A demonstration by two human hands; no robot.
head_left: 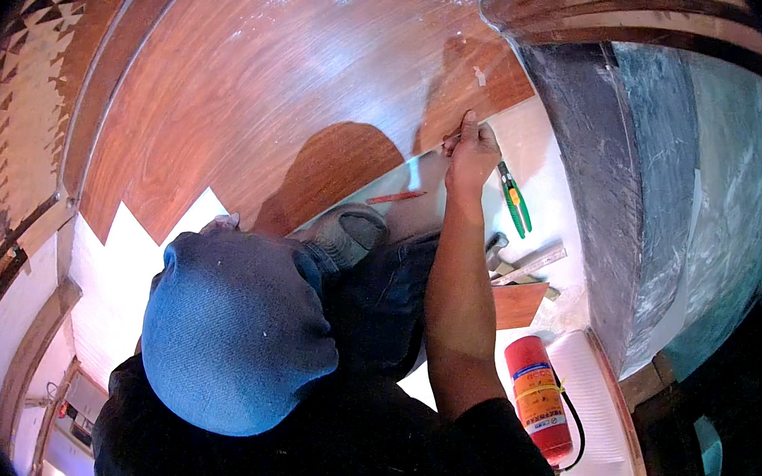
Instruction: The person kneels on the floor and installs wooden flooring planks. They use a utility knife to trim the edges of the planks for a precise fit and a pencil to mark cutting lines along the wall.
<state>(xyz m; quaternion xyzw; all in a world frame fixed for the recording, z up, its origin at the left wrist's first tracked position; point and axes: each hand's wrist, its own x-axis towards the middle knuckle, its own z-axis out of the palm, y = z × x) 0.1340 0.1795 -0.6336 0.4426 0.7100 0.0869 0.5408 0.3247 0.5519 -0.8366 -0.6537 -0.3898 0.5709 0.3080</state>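
Observation:
My right hand (472, 152) reaches to the exposed edge of the reddish-brown wood-look floor planks (324, 67). Its fingers are curled in with the thumb on top; what they hold, if anything, is too small to make out. Just right of its wrist lies a green utility knife (515, 200) with a yellow part. A red pencil (396, 197) rests to the left of that forearm, past my grey shoe (351, 233). Only a few fingertips of my left hand (225, 221) show at the plank edge, beyond a rounded blue cloth-covered shape (239, 334) that hides the rest.
White underlay (111, 281) borders the stepped plank ends. By my right forearm lie a metal ruler (534, 264), other partly hidden tools and a plank offcut (519, 304). A red fire extinguisher (536, 391) lies behind them. Dark grey panels (607, 177) line the right side.

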